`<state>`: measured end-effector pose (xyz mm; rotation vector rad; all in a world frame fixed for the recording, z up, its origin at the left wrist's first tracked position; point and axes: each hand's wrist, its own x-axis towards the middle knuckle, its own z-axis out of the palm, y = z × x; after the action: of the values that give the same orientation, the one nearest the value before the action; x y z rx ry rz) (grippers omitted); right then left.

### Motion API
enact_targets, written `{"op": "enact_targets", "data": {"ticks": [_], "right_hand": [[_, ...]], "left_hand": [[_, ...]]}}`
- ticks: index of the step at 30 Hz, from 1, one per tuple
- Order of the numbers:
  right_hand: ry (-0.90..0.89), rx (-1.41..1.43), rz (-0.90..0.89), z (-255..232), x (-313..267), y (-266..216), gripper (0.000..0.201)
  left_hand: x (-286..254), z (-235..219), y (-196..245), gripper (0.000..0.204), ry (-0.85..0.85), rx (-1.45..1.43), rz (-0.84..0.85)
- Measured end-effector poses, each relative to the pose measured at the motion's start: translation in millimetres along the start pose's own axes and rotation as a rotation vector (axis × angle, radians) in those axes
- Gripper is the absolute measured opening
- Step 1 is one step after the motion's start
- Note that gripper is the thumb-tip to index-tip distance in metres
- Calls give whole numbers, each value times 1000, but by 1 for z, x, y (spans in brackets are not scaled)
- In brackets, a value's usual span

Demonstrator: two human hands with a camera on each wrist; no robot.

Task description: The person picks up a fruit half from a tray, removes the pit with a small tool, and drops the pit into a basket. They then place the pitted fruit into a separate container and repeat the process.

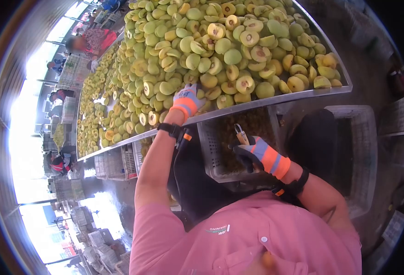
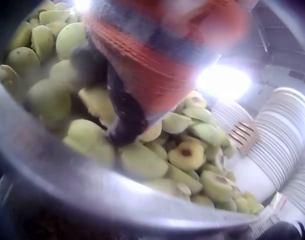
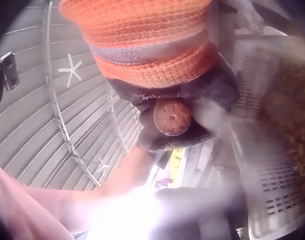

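Observation:
Halved green-yellow stone fruit, some with brown pits or hollows showing, is heaped on a metal-edged table. My left hand, in an orange and grey glove with dark fingers, reaches over the near rim into the heap. In the left wrist view, its thumb and fingers are spread around a yellowish fruit half. Over a crate, my right hand grips a wooden-handled tool with a metal loop at its tip. The round handle end pokes out of the fist in the right wrist view.
The table's raised metal rim runs between me and the fruit. Below it, a pale plastic crate holds brownish bits. Another crate stands at right, beyond my knee. Other people work far left, near stacked crates.

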<state>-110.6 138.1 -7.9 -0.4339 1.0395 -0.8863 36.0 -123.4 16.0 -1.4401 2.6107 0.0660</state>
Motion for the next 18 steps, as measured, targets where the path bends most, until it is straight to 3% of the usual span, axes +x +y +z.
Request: {"op": "enact_targets", "data": {"ticks": [2, 3, 5, 6, 7, 9, 11, 14, 16, 18], "right_hand": [[19, -89, -32, -4, 0, 0, 16], [36, -65, -72, -6, 5, 5, 16], [65, -22, -145, -8, 17, 17, 17], [60, -35, -181, -8, 17, 15, 16], [54, -49, -218, -8, 17, 12, 15], [35, -99, -308, -3, 8, 1, 13], [49, -197, -465, -3, 13, 3, 22], [64, -208, -528, -1, 11, 3, 30], [87, -228, -531, -4, 11, -1, 30], [123, -298, -545, -7, 14, -3, 28]], "left_hand": [[-15, 20, -9, 58, 72, -268, 16], [-15, 29, -17, 50, 145, -696, 94], [-30, 24, -38, 37, -147, -1400, -43], [-42, 18, -39, 34, -293, -1897, -169], [-52, 18, -32, 34, -320, -2076, -165], [-85, 11, 3, 37, -50, -1938, 1], [-88, 3, 24, 41, -149, -2151, -273], [-105, -3, 59, 43, -178, -2105, -108], [-106, 24, 61, 41, 108, -1583, 193], [-108, 21, 67, 38, 248, -1231, 388]]}}
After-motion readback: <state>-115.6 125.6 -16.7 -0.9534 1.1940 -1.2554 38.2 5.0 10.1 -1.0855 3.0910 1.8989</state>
